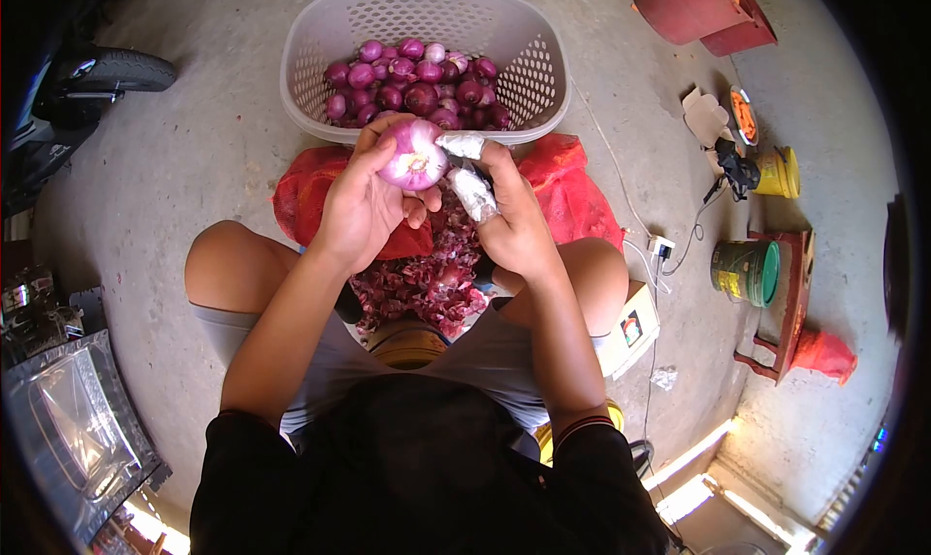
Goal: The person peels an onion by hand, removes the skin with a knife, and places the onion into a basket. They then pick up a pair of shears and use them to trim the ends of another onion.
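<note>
The left hand [364, 206] has its fingers clamped round a round purple onion [414, 157]. The right hand [514, 225] touches it with taped fingers; I cannot tell its grip.

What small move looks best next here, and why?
Likely strip off more skin with the right hand. Its taped fingertips touch the onion, which the left hand cups. Purple skin shows on the onion's sides, and peels lie piled below.
</note>
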Demonstrator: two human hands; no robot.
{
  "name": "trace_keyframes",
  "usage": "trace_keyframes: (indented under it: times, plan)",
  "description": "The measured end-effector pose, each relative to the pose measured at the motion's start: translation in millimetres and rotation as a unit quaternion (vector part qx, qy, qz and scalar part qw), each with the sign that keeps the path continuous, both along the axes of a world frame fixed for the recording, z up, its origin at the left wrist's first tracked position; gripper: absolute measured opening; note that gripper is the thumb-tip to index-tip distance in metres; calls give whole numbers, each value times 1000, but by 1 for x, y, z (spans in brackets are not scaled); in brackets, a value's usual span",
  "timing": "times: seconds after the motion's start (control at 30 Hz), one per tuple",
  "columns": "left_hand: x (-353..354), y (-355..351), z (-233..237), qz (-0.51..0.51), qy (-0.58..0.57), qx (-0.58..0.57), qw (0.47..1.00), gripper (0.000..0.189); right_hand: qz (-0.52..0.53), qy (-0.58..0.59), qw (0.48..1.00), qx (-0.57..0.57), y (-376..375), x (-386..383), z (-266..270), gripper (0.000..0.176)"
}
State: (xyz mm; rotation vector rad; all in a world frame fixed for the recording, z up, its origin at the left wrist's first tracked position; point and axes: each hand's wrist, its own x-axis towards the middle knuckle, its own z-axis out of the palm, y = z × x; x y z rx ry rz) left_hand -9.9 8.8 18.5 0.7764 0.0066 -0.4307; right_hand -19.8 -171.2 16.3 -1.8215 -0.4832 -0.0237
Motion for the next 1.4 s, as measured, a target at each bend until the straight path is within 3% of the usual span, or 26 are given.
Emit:
trace_keyframes:
  times: [0.37,0.47,0.77,0.87,1.07,1.27,1.4]
  plan:
    - [0,1,2,7,-11,-15,1000,36,-19,101,988,118,3,1,-4,46]
    - [0,3,-1,-17,-26,-38,999,37,-40,79,990,108,-1,5,-13,42]
    - [2,6,-5,-3,3,-56,998,38,74,125,979,144,-7,1,-2,52]
    - [2,4,-6,-2,35,-48,998,42,49,119,983,129,-4,-2,-9,50]
    - [5,9,-18,-84,35,-147,985,47,38,140,982,122,-6,0,-6,34]
    - [1,-3,6,-27,74,-38,996,47,27,69,987,146,-1,0,0,29]
    - [2,-1,-7,-20,71,-38,997,47,9,95,982,162,-4,0,-2,31]
